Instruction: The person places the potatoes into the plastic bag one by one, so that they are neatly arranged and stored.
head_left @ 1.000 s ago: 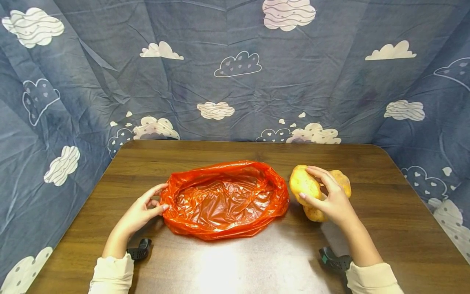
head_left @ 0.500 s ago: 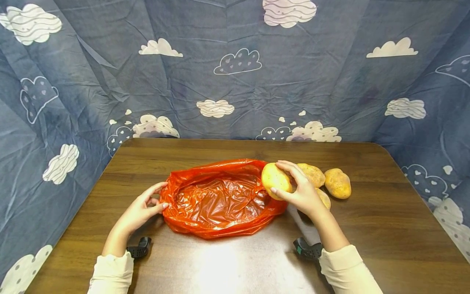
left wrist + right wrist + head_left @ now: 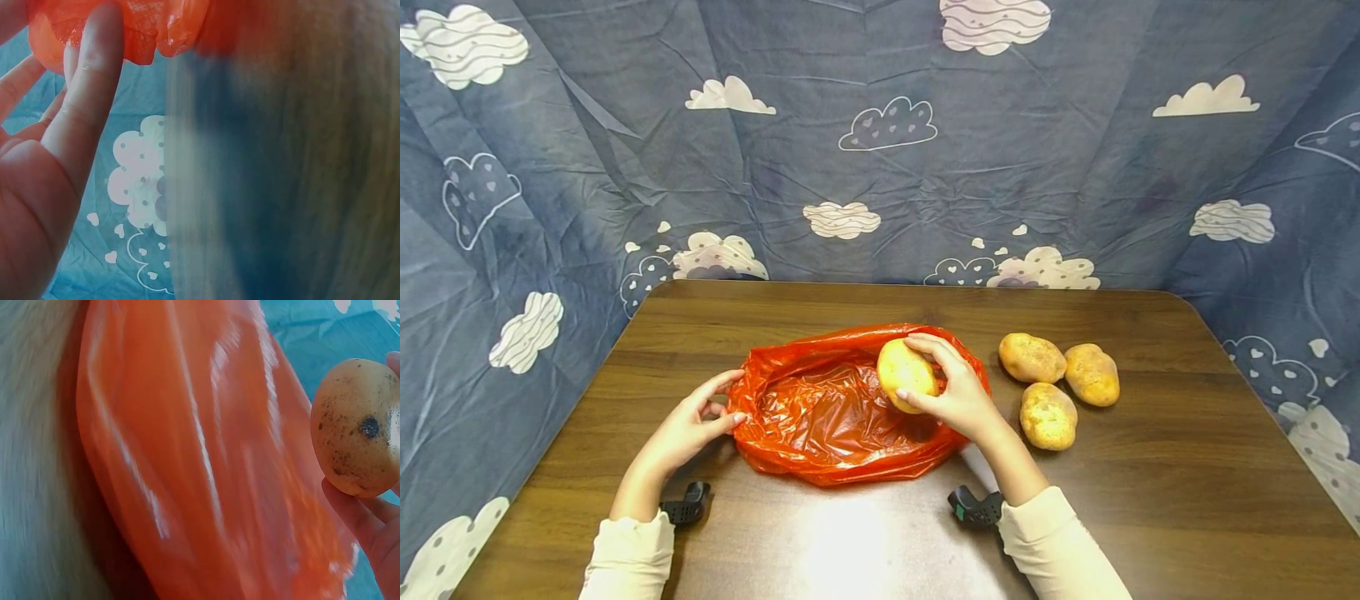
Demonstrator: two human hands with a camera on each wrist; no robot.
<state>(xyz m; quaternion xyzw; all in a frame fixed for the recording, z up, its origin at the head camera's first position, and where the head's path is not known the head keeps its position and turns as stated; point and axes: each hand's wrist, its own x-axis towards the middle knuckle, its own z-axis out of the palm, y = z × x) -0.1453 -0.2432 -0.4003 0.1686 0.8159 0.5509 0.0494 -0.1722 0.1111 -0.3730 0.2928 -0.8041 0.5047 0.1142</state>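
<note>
A red plastic bag (image 3: 842,408) lies on the table with its wide mouth facing up. At its left end my left hand (image 3: 688,429) holds the rim, thumb and fingers at the film. In the left wrist view, the thumb (image 3: 94,81) overlaps the bag (image 3: 140,28); the grip's far side is partly hidden. Over the right part of the bag's mouth, my right hand (image 3: 958,396) grips a potato (image 3: 904,375) between thumb and fingers. A dark spot marks this potato (image 3: 356,431) in the right wrist view.
Three more potatoes rest right of the bag: one at the back (image 3: 1032,358), one at the far right (image 3: 1092,375) and one nearer (image 3: 1048,417). The brown wooden table (image 3: 820,542) ends at a blue cloud-patterned cloth (image 3: 887,183). Black wrist cameras sit under both wrists.
My right hand has carried the potato leftward from beside the other potatoes to over the bag's mouth. The three potatoes behind it are now uncovered. My left hand stays at the bag's rim.
</note>
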